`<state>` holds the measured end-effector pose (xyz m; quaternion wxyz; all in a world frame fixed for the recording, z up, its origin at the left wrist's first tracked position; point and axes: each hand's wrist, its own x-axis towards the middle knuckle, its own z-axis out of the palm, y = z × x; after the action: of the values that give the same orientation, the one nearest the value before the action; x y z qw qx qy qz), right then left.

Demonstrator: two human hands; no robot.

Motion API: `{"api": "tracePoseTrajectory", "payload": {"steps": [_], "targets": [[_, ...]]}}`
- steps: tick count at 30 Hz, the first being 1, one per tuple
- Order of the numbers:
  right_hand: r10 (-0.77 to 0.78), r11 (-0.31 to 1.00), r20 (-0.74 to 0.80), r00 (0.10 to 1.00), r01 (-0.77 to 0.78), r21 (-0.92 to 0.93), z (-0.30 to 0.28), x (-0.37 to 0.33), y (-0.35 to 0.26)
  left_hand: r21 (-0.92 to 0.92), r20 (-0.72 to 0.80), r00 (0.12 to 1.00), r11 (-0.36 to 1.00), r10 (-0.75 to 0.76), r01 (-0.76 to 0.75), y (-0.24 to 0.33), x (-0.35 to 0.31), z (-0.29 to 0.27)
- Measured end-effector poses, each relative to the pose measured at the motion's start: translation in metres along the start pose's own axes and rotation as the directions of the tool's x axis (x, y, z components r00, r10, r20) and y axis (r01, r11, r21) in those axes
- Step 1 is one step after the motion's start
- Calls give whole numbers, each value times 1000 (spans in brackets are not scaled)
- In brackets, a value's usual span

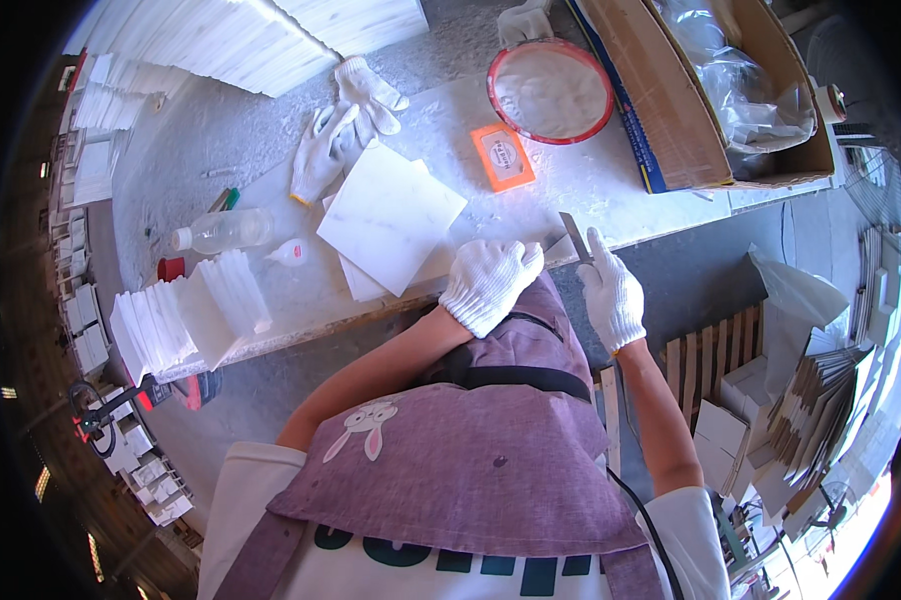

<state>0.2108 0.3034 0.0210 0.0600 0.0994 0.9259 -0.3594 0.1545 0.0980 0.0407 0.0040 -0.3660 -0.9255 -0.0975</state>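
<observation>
Both my hands wear white knitted gloves and hover by the table's front edge. My right hand [613, 297] is closed on a flat metal scraper blade [574, 236] that points up and to the left. Just left of it, my left hand [491, 284] is curled closed over my lap; whatever its fingers hold, if anything, is hidden. Beyond my left hand lie stacked square white marble-patterned tiles [392, 216], the top one turned askew. An orange box [503, 158] with a pale label rests farther back on the table.
A red-rimmed bowl of white powder [551, 92] stands at the back, beside a cardboard carton [686, 95] holding clear plastic. Loose gloves [326, 150], a clear bottle [231, 231], a small squeeze bottle [289, 252] and upright white tiles [196, 308] occupy the left. Wooden pallets [716, 350] stand below right.
</observation>
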Motion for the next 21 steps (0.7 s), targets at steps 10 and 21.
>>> {"api": "tracePoseTrajectory", "payload": {"steps": [10,21], "targets": [[-60,996,-30,998,58,-65,2,-4,-8,69,52,997,995,62,-66,6,-5,-6],[-120,935,81,989,140,-326,5,-3,-7,66,69,993,992,100,-104,7,-5,-6]]}}
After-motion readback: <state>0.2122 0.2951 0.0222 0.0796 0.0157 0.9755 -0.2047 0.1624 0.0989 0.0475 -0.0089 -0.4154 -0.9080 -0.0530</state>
